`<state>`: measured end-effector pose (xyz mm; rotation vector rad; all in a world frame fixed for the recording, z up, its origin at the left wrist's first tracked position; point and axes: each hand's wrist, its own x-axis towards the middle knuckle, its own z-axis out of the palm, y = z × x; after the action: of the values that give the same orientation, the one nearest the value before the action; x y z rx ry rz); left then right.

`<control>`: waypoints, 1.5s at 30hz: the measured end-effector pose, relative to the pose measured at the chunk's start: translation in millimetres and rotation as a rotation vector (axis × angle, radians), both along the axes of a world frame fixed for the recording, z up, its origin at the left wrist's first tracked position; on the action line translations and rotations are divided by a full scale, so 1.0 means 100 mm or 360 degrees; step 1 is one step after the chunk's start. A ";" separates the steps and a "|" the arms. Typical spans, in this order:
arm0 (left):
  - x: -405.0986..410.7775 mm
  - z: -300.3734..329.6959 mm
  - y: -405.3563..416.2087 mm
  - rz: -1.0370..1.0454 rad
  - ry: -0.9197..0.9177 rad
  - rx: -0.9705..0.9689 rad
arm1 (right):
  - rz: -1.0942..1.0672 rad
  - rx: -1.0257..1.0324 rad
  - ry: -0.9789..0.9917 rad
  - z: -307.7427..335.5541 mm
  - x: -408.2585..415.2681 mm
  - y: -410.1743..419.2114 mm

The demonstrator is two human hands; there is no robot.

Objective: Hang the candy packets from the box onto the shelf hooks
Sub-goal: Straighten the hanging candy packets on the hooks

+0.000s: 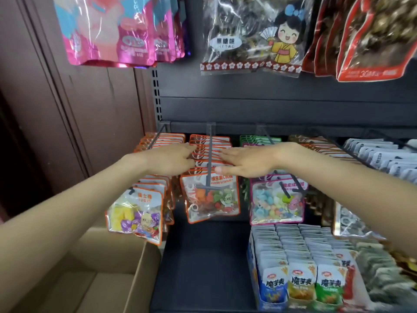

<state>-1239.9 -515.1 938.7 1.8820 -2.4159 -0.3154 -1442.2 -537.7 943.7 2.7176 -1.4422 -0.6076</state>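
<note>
From the head camera, both hands reach forward to the same row of orange-edged candy packets (211,152) threaded on a dark shelf hook (209,159). The left hand (171,159) lies on the left side of the row, fingers stretched forward onto the packet tops; whether the fingertips pinch a packet cannot be told. The right hand (244,160) lies flat on the right side, fingers straight, thumb pointing toward the hook. The hook rod runs between the two hands. Just below the hands the front packet (212,199) hangs facing the camera. Below the left forearm sits the cardboard box (126,279), flap open. Under the right forearm hangs a pink-edged packet (277,202), and lower a tray of small sachets (300,267).
</note>
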 end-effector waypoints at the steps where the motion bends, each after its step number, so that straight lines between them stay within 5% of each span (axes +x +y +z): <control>1: -0.03 -0.02 0.05 0.0037 0.0114 -0.0067 | -0.0003 0.0000 0.0007 -0.01 0.01 0.00; 10: -0.34 -0.39 0.21 0.0450 0.0997 -0.0342 | 0.0049 -0.0157 0.0155 -0.10 0.00 0.04; 25: -0.37 -0.52 0.00 0.0389 0.1092 -0.0402 | -0.0071 -0.0301 -0.0312 0.05 -0.13 -0.19; 33: -0.32 -0.20 -0.47 0.0330 0.0788 -0.0751 | -0.0273 -0.0140 -0.0242 -0.09 0.11 -0.52; 39: -0.32 -0.33 -1.00 0.0272 0.0184 -0.0150 | -0.0358 -0.0001 -0.0227 -0.11 0.15 -0.57; 45: -0.30 -0.36 -1.03 0.0136 -0.0146 -0.0123 | -0.0328 -0.0011 -0.0153 -0.15 0.12 -0.58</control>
<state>-1270.0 -617.6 902.9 2.0011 -2.3572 -0.1313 -1430.2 -595.4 929.0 2.6469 -1.7588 -0.4812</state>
